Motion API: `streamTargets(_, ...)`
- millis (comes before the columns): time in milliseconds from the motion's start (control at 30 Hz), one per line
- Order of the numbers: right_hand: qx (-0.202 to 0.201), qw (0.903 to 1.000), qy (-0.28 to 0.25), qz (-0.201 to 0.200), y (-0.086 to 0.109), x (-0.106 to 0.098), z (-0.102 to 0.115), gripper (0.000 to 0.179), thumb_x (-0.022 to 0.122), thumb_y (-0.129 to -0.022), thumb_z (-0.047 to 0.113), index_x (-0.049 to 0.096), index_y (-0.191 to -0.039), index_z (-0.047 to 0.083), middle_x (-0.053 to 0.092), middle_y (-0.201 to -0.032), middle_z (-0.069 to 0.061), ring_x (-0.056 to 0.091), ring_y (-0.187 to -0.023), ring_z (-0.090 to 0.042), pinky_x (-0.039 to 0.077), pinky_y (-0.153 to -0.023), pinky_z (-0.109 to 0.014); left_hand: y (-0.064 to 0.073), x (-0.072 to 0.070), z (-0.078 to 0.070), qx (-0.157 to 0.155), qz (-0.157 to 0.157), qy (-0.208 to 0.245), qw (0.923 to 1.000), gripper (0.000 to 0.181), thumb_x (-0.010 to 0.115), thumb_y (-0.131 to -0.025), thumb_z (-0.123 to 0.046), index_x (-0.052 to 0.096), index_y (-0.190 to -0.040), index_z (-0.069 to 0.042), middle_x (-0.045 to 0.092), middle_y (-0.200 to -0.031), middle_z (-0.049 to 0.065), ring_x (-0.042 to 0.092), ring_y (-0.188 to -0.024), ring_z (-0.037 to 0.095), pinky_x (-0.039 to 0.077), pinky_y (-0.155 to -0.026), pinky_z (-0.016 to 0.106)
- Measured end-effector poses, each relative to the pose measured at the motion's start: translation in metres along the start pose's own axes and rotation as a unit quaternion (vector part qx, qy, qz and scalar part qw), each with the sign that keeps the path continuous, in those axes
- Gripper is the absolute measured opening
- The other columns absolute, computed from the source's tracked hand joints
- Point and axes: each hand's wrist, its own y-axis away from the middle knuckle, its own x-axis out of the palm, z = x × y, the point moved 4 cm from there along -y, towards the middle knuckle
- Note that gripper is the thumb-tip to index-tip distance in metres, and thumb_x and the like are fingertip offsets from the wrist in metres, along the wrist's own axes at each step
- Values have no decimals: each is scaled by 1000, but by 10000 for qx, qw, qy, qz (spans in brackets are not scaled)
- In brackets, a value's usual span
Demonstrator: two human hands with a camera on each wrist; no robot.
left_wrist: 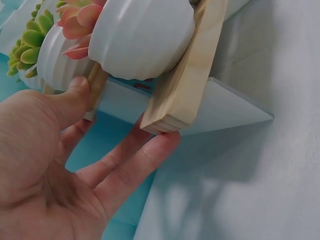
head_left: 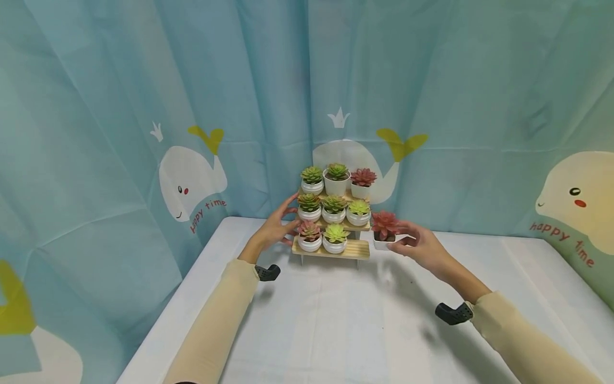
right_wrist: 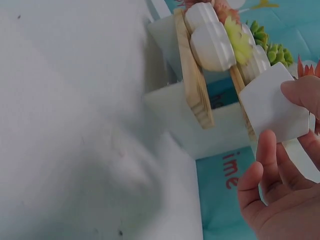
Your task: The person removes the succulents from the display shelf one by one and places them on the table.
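We observe both arms extended forward over the white table (head_left: pixel 307 325), converging on the three-tier wooden stand (head_left: pixel 357 249). The left hand (head_left: pixel 274 230) is at the stand's left side, palm toward it. We note its fingers spread and nearly straight: the thumb rests at the middle shelf's end, and fingertips touch the bottom shelf's end. The right hand (head_left: pixel 423 246) reaches inward from the right. Its thumb and fingers pinch the white pot of a red succulent (head_left: pixel 384 226), located just beside the stand's right end, leaves upward.
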Motion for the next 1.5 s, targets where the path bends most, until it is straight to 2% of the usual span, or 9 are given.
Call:
streamTargets(133, -3, 10000, -25, -58, -1, -6, -4, 63, 77, -95, 21, 47, -147, 0, 55, -140, -23, 66, -101, -14, 56, -82, -27, -2, 0, -1, 19, -57, -49, 10000, 76, 58, -107, -15, 17, -164, -45, 30, -164, 14, 72, -95, 38, 61, -70, 57)
streamTargets(300, 57, 9999, -93, -124, -3, -15, -10, 66, 76, -97, 21, 44, -150, 0, 52, -143, -24, 66, -101, -8, 57, -83, -29, -3, 0, -1, 63, -71, -106, 9999, 76, 58, -107, -15, 19, -163, -47, 30, -164, 13, 73, -90, 35, 61, -67, 53)
streamTargets(567, 378, 9992, 52, -143, -8, -29, -22, 71, 76, -96, 34, 42, -152, 6, 48, -149, -18, 62, -106, -5, 53, -85, -24, -5, 2, -2, 126, -2, -7, 9999, 76, 59, -107, -15, 18, -163, -45, 30, -165, 12, 73, -87, 33, 59, -71, 62)
streamTargets(800, 462, 9988, -8, -146, -16, -36, -32, 77, 75, -97, 31, 35, -157, 3, 47, -149, -24, 59, -107, -5, 56, -87, -36, -5, 1, -1, 127, 36, 27, 9999, 76, 58, -106, -15, 18, -163, -47, 28, -167, 12, 73, -90, 36, 58, -74, 64)
streamTargets(1033, 586, 9980, -90, -227, -24, -42, -44, 77, 76, -97, 29, 35, -157, 1, 47, -149, -27, 59, -104, 0, 56, -87, -38, -3, 0, -4, 137, 89, 90, 9998, 77, 58, -106, -15, 17, -164, -46, 25, -168, 12, 71, -95, 42, 58, -75, 65)
streamTargets(1133, 660, 9975, -92, -248, -27, -43, -49, 77, 76, -96, 30, 36, -156, 2, 47, -149, -26, 58, -106, -2, 56, -87, -39, -3, 0, -4, 123, 73, 71, 9999, 77, 58, -106, -14, 17, -164, -45, 26, -168, 12, 71, -94, 41, 58, -75, 65)
streamTargets(1367, 799, 9964, 64, -274, -33, -43, -63, 80, 78, -95, 32, 37, -157, 2, 46, -150, -27, 56, -118, -18, 57, -84, -37, -2, -1, -2, 80, 55, 81, 9999, 77, 58, -107, -13, 17, -164, -44, 26, -167, 13, 70, -96, 45, 58, -75, 64)
streamTargets(1500, 793, 9964, 123, -279, -37, -42, -71, 80, 78, -95, 30, 37, -157, 1, 47, -149, -29, 58, -114, -16, 56, -81, -35, -3, -1, 1, 48, 11, 78, 10000, 77, 58, -106, -13, 18, -164, -45, 28, -167, 13, 71, -95, 45, 59, -73, 63)
